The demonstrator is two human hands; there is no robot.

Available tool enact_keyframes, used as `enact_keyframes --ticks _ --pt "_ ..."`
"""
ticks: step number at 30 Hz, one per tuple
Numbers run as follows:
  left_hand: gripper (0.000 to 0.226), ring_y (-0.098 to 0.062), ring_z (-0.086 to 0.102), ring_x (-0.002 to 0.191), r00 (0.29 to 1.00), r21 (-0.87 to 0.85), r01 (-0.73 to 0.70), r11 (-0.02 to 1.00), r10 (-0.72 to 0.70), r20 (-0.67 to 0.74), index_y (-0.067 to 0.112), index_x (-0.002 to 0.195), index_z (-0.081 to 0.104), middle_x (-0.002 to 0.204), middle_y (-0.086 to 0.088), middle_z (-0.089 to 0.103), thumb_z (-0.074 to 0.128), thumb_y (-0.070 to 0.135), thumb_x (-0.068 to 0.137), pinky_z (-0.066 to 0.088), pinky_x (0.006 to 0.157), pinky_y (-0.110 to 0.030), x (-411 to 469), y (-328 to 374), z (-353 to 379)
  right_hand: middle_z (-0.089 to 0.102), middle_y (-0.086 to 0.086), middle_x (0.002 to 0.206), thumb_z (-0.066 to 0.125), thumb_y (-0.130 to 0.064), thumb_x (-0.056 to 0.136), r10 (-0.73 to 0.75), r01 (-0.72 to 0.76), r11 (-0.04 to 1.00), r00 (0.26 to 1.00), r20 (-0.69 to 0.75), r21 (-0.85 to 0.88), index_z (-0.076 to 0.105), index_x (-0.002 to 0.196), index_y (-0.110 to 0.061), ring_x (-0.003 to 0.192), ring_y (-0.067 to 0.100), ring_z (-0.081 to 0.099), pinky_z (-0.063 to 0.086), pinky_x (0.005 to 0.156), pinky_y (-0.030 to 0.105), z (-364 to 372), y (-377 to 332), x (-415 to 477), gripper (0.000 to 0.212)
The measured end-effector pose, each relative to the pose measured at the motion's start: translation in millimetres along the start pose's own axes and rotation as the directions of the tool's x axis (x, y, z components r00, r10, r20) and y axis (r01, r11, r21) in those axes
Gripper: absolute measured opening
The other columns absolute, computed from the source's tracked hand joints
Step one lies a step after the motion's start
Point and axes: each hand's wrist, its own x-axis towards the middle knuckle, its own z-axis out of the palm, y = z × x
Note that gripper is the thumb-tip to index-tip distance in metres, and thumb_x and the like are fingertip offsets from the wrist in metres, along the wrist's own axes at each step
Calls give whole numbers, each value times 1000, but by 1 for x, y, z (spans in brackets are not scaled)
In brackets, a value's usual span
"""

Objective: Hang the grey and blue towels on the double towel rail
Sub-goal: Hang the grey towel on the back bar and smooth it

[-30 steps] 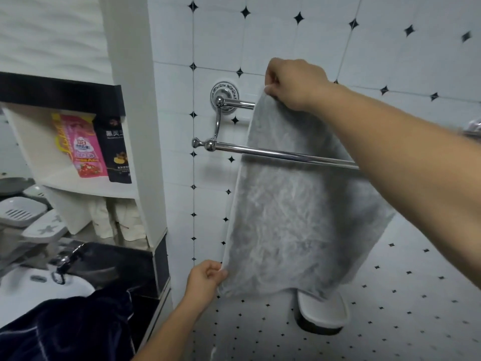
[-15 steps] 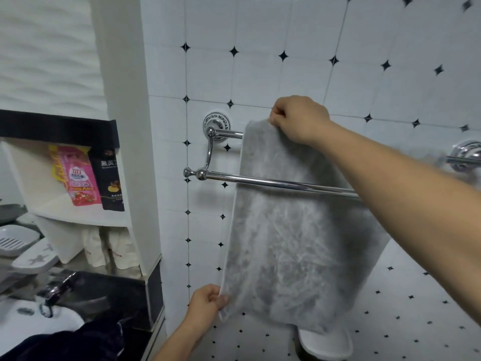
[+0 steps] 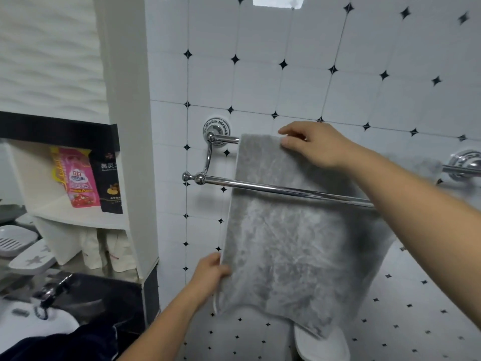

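Holding the grey towel (image 3: 291, 243) against the double towel rail (image 3: 208, 162), with its top edge lying level with the back bar (image 3: 226, 138) and the cloth hanging down behind the front bar (image 3: 273, 187). Pinching that top edge with the right hand (image 3: 315, 144), thumb lying over the edge and fingers (image 3: 286, 145) pressing on the front face, just right of the towel's upper left corner. Gripping the towel's left edge low down with the left hand (image 3: 210, 272), fingers (image 3: 223, 272) curling round the hem, well below the right fingers and below the front bar. Leaving the dark blue towel (image 3: 65, 345) bunched far below and left of the left fingers, touching the white basin (image 3: 26, 324). Showing, on a shelf (image 3: 78, 214) well left of both sets of fingers, a pink pouch (image 3: 78, 178) standing just beside a black pouch (image 3: 110, 183).
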Motion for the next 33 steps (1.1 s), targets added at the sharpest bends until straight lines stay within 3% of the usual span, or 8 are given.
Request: enact_keyframes --ticks 4,7,10,13,17,20,24,33 --pt "21 -22 66 83 964 -123 -242 962 225 -141 11 96 69 82 -2 73 61 -2 82 50 66 -19 18 70 -3 63 -11 109 54 -45 92 49 -45 998 992 -115 37 65 116 -29 103 11 56 41 90 31 -18 26 -28 31" --pt "10 -26 68 75 751 40 -548 835 513 -415 17 77 70 73 6 71 61 13 79 52 69 -30 5 113 -11 65 -5 106 53 -45 88 185 -210 976 934 -306 -53 66 106 -29 94 16 57 44 85 37 -34 60 -67 28" --pt "25 -35 62 57 497 343 -687 641 758 -422 13 62 63 53 -2 63 52 24 81 52 57 -42 -20 147 -20 67 4 103 45 -47 84 407 -523 852 690 -599 -23 62 92 -24 97 31 60 45 82 41 -54 100 -115 29" --pt "27 -38 58 59 347 591 -630 504 863 -366 10 67 58 56 -9 60 49 30 83 47 54 -43 -27 191 -17 71 10 93 44 -48 80 648 -722 681 513 -563 125 61 81 -13 95 36 62 46 77 39 -61 126 -155 39" --pt "18 -35 62 92 519 807 -394 440 831 -200 22 97 55 92 -5 70 52 33 83 35 71 -33 -2 230 2 69 18 80 70 -32 79 720 -636 693 628 -295 338 65 69 -6 80 31 67 47 67 30 -49 127 -169 29" --pt "15 -27 63 95 682 618 -439 652 690 -243 22 91 55 92 -4 67 63 24 78 42 77 -27 22 234 9 62 4 74 75 -14 81 731 -544 638 650 -206 545 54 69 -19 61 9 63 45 53 11 -55 123 -157 25" --pt "26 -28 67 80 812 293 -440 849 515 -274 7 88 64 89 -14 67 76 17 67 58 81 -50 32 237 10 50 0 70 76 -6 80 759 -546 610 611 -224 574 44 73 -22 45 2 53 33 34 8 -73 128 -142 36" --pt "29 -22 57 74 814 207 -445 871 490 -312 24 73 49 88 -10 58 77 15 69 54 72 -36 25 236 20 59 0 67 84 -28 70 741 -557 661 587 -326 503 54 78 -25 58 16 58 49 65 30 -92 140 -136 31"
